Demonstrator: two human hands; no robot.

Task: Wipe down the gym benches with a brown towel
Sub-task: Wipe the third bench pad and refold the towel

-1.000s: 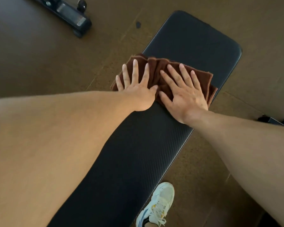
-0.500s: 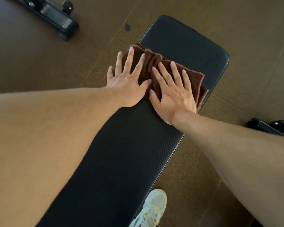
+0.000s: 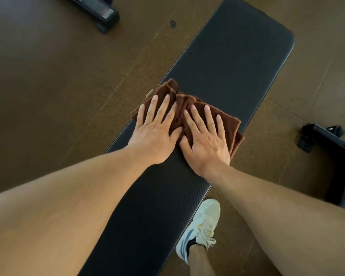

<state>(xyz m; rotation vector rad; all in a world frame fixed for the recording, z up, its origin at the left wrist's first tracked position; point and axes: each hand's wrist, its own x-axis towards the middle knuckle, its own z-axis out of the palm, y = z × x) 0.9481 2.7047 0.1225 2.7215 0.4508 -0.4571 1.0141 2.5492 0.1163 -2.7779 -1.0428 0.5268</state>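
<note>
A long black padded gym bench [image 3: 227, 62] runs from the lower left to the upper right. A folded brown towel [image 3: 230, 126] lies across its middle and overhangs both long edges a little. My left hand [image 3: 157, 134] lies flat on the towel's left half, fingers spread. Beside it, thumbs nearly touching, my right hand [image 3: 205, 142] presses flat on the right half. Neither hand curls around the cloth. The towel's centre is bunched into folds between the two hands.
A brown rubber floor surrounds the bench. My foot in a white sneaker [image 3: 201, 226] stands right of the bench. A black equipment foot [image 3: 100, 12] sits at the upper left, and a black metal frame [image 3: 327, 140] at the right.
Both hands and the towel have slid back along the bench toward me, from near its far end to about the middle. More bare pad now shows beyond the towel.
</note>
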